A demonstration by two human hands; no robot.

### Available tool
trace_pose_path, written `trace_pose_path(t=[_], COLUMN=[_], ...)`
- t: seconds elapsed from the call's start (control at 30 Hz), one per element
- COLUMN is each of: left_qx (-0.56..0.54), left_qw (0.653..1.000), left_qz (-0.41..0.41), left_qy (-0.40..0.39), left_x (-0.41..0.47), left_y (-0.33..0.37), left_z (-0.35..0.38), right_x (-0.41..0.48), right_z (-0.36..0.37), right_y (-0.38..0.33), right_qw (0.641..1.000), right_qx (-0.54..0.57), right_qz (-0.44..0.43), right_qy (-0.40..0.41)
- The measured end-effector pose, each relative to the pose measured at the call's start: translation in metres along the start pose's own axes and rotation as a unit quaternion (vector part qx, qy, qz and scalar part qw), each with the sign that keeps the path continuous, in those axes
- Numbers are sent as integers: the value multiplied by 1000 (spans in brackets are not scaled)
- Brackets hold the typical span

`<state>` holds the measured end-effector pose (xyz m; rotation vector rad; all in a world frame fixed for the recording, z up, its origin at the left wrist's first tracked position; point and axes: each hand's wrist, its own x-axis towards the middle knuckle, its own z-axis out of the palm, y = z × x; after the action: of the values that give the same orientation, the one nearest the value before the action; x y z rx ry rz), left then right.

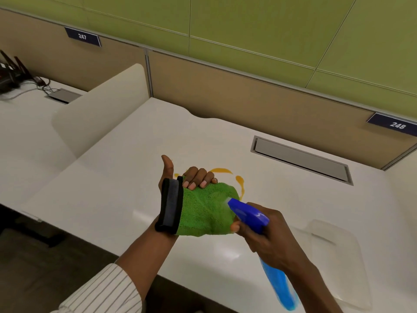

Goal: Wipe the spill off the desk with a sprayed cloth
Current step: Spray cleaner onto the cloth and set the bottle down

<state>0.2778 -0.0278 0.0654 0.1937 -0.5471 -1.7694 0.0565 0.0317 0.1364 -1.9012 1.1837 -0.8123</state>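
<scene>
Head view: one cloth (204, 211), one spray bottle (250, 214); two hands

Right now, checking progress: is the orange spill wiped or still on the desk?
Still there: orange spill streaks show on the desk beyond the green cloth.

Green terry cloth (207, 211) in left hand (189, 179), above white desk (112, 177). Blue spray bottle (266, 240) in right hand (268, 238), nozzle touching cloth. Orange spill (239, 179) on desk behind cloth. Grey cable hatch (302, 159) farther right.
</scene>
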Motion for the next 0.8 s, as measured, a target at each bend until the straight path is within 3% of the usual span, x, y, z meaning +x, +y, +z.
trace_pose_path(t=[0.17,0.53,0.8], left_qx=[2,-5,-18], left_qw=[1000,1000,1000], left_qz=[12,-1,-11], left_qy=[13,14,19], left_x=[-5,-5,-5], left_y=[4,-9,-12], left_z=[0,-4,-4], right_x=[-1,-7,-7], right_z=[-8,8,-5], right_y=[4,-6,6], right_qw=[1000,1000,998], right_qx=[-1,-21,-30], right_qz=[15,12,38], right_qy=[19,-19,32])
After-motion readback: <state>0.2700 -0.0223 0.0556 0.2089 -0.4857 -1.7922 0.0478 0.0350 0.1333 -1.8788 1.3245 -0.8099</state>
